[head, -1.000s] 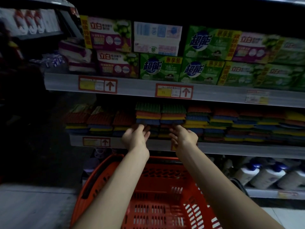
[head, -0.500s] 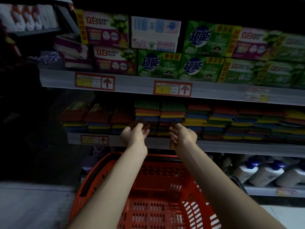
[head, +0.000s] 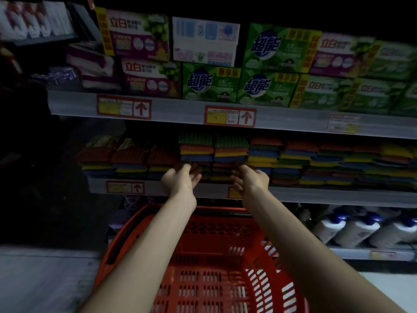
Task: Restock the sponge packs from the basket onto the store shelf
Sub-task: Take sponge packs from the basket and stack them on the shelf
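1. The store shelf (head: 316, 196) fills the view; its middle tier carries the task's goods, and its front edge runs just under both hands.
2. The basket (head: 203, 279) sits below that front edge, between the forearms; no pack shows in the part of it in view, so I judge the restocking near its end, with only tidying left.
3. Detergent boxes (head: 268, 89) line the upper tier; white bottles (head: 352, 231) stand on the lowest tier towards its right end.
4. The sponge packs (head: 230, 152) lie in flat stacks all along the middle tier; the two central stacks rise higher than their neighbours, close under the tier above.
5. The left hand (head: 179, 180) reaches to the foot of the left central stack, fingers stretched out and grasping nothing that I can see; the right hand (head: 252, 181) does the same at the right central stack, released too; shadow hides whether the fingertips touch the packs.
6. Likely trouble: a push low on these tall stacks could shear the lower packs back and tip the upper ones over the front edge; the packs look light and may slide on each other; the dim light makes a crooked layer easy to miss.
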